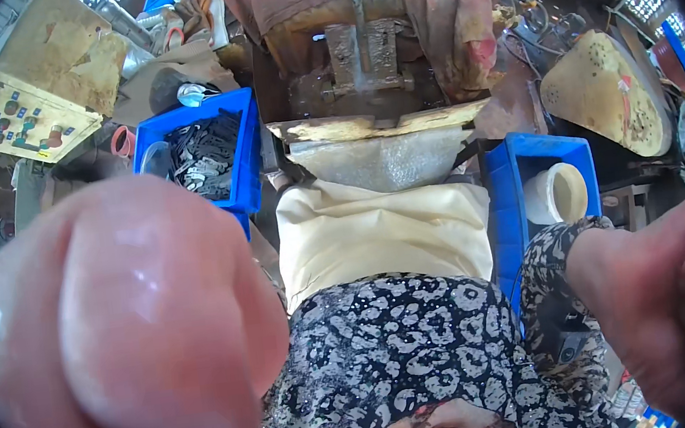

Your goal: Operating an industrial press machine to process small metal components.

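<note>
- Left hand, one: held up in the near foreground, out of focus, fingers curled inward; whether it grips anything cannot be told
- Right hand, one: raised at the right edge of view, fingers folded, partly cut off by shadow; its grip cannot be determined
- Cream cloth, one: spread at centre
- Control box, one: pale, at upper left, beyond the left hand
- Left blue crate and right blue crate, two in count: the first appears nearest the left hand, the second nearest the right hand
- White bucket, one: inside the right blue crate
- Dark flat pieces, too many to count: heaped in the left blue crate
</note>
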{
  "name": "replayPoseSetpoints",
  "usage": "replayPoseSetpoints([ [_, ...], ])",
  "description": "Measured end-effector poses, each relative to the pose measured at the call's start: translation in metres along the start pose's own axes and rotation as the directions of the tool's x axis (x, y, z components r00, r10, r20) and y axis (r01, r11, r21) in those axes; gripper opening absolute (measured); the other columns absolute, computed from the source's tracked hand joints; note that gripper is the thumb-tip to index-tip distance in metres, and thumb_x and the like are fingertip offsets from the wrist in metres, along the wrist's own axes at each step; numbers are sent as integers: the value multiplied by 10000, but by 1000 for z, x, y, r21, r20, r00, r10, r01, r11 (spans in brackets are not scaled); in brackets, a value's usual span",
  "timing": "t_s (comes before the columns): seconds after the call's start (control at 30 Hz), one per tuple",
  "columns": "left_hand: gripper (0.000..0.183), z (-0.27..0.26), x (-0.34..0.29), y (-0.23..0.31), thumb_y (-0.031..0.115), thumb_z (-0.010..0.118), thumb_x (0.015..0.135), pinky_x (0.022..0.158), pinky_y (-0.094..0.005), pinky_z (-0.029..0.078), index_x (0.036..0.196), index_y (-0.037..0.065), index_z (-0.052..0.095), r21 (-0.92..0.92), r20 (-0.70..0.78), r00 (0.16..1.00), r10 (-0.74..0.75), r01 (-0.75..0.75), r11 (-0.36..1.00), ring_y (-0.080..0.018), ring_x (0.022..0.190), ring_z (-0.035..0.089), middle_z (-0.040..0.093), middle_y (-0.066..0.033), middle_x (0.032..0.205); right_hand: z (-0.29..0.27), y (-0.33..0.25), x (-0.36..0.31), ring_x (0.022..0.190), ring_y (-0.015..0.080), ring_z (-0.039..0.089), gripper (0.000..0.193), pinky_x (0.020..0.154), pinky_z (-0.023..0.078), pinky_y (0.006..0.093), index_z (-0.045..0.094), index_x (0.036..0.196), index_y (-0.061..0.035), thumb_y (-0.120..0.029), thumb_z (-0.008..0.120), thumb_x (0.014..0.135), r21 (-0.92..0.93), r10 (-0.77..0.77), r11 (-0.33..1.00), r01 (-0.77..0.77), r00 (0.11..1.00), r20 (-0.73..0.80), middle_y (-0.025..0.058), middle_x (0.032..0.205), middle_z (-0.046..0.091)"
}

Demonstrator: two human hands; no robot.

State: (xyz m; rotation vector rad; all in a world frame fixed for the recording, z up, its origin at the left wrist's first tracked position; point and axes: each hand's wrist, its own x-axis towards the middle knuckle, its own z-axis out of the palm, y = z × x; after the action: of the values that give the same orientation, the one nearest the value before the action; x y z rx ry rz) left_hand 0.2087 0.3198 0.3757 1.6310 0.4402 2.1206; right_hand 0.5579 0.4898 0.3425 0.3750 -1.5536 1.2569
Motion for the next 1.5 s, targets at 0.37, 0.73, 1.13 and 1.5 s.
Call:
replayPoseSetpoints([
  [0.37, 121, 13, 96, -43, 84, 596, 719, 458, -194, 288, 629, 136, 535, -167, 190, 948, 255, -225, 960, -39, 423, 318, 385, 80, 490, -6, -70, -96, 530, 100, 312, 236, 511, 241, 261, 415, 788, -93, -277, 554, 837, -176, -232, 957, 231, 973, 18, -35, 606, 336],
  [0.73, 99, 3, 142, -63, 87, 583, 762, 465, -201, 284, 678, 119, 542, -149, 230, 950, 211, -180, 972, -42, 438, 319, 380, 73, 515, -31, -55, -39, 529, 98, 329, 193, 503, 259, 256, 440, 858, -76, -224, 560, 835, -132, -233, 968, 214, 961, -146, -33, 609, 354],
  [1.13, 81, 17, 176, -10, 91, 569, 810, 472, -208, 280, 731, 100, 550, -62, 241, 850, 468, -467, 882, -46, 455, 319, 374, 65, 542, -85, -106, -66, 528, 96, 348, 180, 495, 278, 252, 468, 935, -56, -167, 567, 833, 22, -350, 936, 350, 937, -5, -31, 612, 373],
  [1.5, 74, -8, 120, -49, 95, 556, 853, 478, -215, 277, 780, 83, 557, 80, 135, 970, 200, -212, 974, -49, 471, 319, 368, 58, 568, 0, 6, 49, 526, 94, 365, 206, 487, 296, 247, 494, 1005, -39, -114, 573, 830, 184, -74, 974, 132, 954, -291, -30, 615, 390],
])
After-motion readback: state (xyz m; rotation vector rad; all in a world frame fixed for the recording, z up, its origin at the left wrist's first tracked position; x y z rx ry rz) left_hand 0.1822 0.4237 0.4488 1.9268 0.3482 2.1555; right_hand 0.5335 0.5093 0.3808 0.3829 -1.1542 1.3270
